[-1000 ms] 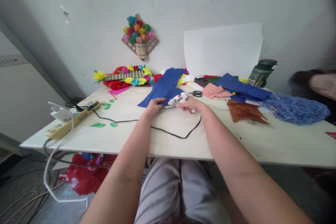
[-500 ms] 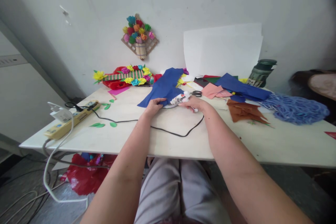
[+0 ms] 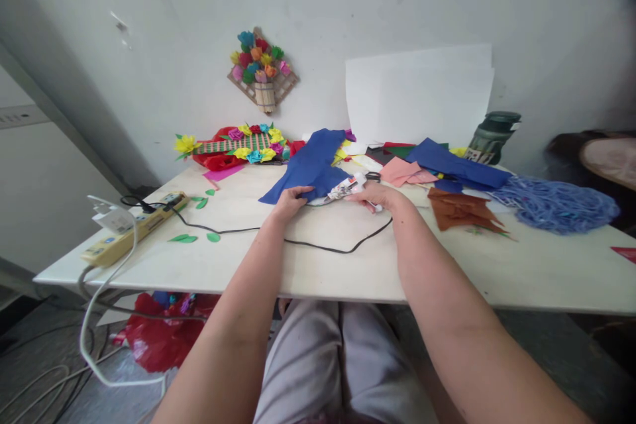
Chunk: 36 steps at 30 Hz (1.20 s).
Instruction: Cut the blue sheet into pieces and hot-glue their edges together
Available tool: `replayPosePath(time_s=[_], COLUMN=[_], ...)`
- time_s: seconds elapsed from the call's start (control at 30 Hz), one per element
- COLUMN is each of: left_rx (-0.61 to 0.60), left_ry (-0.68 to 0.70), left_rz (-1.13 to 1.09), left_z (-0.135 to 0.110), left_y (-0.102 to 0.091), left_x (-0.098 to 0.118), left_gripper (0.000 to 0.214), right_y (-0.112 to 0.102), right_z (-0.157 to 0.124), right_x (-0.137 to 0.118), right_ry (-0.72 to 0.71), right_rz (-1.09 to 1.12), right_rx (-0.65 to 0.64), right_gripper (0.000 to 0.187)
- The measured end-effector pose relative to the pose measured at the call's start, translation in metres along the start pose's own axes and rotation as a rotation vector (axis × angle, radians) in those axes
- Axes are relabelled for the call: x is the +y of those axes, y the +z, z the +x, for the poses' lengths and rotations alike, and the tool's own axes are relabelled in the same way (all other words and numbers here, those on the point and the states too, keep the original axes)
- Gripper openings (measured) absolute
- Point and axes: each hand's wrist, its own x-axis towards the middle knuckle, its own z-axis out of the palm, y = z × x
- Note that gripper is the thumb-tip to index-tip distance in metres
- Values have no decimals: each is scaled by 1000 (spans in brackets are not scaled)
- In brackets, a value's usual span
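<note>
A large piece of blue fabric or paper (image 3: 318, 156) lies at the middle of the table, its near edge over a pale, thin-rimmed piece that is mostly hidden. At that edge my left hand (image 3: 292, 203) is closed, thumb and fingers pinching the blue material. My right hand (image 3: 373, 195) is wrapped round a white patterned glue gun (image 3: 348, 187), whose nozzle points left at the blue edge, close to my left fingers. A black cord (image 3: 342, 250) loops across the table from below my right hand. Just behind the glue gun are scissors (image 3: 372, 176), partly covered.
Green paper leaves (image 3: 183, 238) lie left, near a power strip (image 3: 134, 232). A flower-decorated woven piece (image 3: 238, 144) is at the back. To the right are blue sheets (image 3: 457, 165), brown sheets (image 3: 462, 207), blue yarn (image 3: 566, 205) and a dark green bottle (image 3: 494, 139).
My right hand and the glue gun have shifted slightly right, away from my left fingers. My left hand still holds the blue edge in about the same place.
</note>
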Motion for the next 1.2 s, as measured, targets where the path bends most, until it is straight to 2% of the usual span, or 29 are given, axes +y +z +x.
replayPosePath(time_s=[0.4,0.6,0.8,1.2], left_rx=[19,0,-11,-53], left_ry=[-29,-22,-9,-62], left_rz=[-48,-43,-42,-179], left_z=[-2,-1,2,5], left_y=[1,1,1,-1], left_x=[2,1,-3,-7], left_gripper=[41,42,43,48], right_y=[-8,-16,-20,-15], right_z=[-6,-7,-7,-9], right_x=[1,6,11,5], right_ry=[37,21,6,47], right_rz=[-64,-17,65,0], right_rx=[45,85,24,5], right_gripper=[45,44,39,40])
